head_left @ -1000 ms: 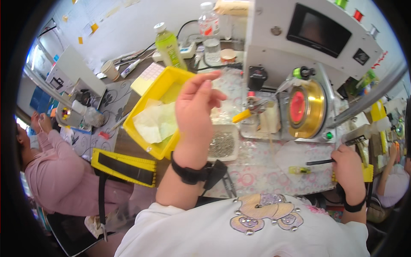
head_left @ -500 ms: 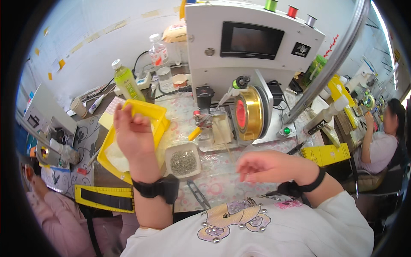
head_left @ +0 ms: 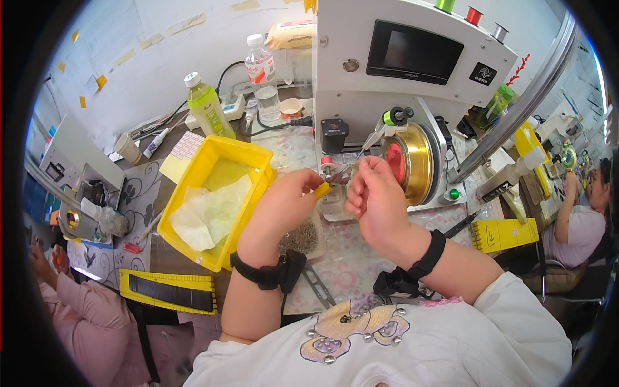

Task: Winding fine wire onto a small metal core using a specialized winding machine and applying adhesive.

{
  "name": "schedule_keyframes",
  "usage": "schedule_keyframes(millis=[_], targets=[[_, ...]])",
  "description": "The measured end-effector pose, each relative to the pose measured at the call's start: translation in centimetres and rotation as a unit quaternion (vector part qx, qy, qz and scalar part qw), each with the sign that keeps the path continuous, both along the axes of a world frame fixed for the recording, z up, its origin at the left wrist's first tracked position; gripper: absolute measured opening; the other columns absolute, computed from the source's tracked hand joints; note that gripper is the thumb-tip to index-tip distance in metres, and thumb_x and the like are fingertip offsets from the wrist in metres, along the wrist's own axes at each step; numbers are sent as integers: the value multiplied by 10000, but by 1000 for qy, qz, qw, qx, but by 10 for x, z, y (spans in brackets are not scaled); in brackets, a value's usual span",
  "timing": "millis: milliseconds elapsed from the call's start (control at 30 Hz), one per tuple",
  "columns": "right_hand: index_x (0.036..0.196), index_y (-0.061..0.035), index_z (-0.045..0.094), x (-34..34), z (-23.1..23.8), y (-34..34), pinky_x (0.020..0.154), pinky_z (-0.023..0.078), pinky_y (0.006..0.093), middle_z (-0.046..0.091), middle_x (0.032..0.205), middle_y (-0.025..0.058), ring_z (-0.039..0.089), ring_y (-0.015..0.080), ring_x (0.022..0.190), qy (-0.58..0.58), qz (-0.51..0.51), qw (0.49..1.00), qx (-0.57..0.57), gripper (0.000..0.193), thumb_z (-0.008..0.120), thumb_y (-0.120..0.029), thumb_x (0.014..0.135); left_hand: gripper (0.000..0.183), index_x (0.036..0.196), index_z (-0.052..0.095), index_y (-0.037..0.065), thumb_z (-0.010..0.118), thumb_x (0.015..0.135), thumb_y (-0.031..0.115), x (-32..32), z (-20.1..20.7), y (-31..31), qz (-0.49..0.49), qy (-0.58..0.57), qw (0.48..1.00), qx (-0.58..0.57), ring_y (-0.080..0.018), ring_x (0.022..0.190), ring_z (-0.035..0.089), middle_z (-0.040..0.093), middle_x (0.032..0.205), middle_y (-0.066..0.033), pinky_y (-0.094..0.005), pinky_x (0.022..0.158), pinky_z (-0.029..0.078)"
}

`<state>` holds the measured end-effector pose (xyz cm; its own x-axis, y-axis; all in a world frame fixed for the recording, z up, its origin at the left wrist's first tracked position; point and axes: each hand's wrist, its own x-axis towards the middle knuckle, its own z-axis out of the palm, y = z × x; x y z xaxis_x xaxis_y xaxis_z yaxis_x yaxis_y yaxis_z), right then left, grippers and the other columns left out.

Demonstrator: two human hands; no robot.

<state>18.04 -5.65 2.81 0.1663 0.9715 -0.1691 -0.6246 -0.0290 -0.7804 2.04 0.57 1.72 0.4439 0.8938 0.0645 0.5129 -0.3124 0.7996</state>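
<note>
My left hand (head_left: 284, 205) is at the front of a white desktop machine (head_left: 348, 106), its fingers curled on a small yellow handle (head_left: 322, 190). My right hand (head_left: 380, 200) is raised close beside it, thumb and fingertips pinched in front of the machine's small metal head (head_left: 336, 173). Whatever lies in that pinch is too small to make out. Just right of these fingers is a large gold spool (head_left: 419, 164) with a red centre. Under my left wrist, a pale square dish of small metal rings (head_left: 303, 240) is partly covered.
Left of my hands stands a yellow bin (head_left: 169, 226) with white paper (head_left: 213, 213) inside. A slim grey tool (head_left: 317, 287) lies near the front edge. Bottles (head_left: 209, 109) stand behind. A metal post (head_left: 516, 97) rises at right. Two other people sit on either side.
My left hand has come down from above the yellow bin to the yellow handle. My right hand has risen to the machine's metal head, fingers now pinched. The view has shifted slightly.
</note>
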Motion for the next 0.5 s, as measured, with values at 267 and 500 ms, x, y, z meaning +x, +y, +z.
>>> schedule_keyframes(millis=[267,500], targets=[[991,-122,438,0,-3,7,464,305,234,433,721,-12,381,84,556,-14,-3,1000,-15,88,507,-177,983,341,1093,619,-9,615,837,217,18,0,-5,-45,108,993,-8,-351,924,645,663,964,-233,-401,783,500],[1001,-108,425,1,-7,10,483,306,228,421,739,-11,369,72,568,-74,4,997,14,76,478,-161,992,363,1090,617,2,654,828,251,24,13,-13,-11,272,957,102,-365,894,653,672,939,-220,-431,771,510]])
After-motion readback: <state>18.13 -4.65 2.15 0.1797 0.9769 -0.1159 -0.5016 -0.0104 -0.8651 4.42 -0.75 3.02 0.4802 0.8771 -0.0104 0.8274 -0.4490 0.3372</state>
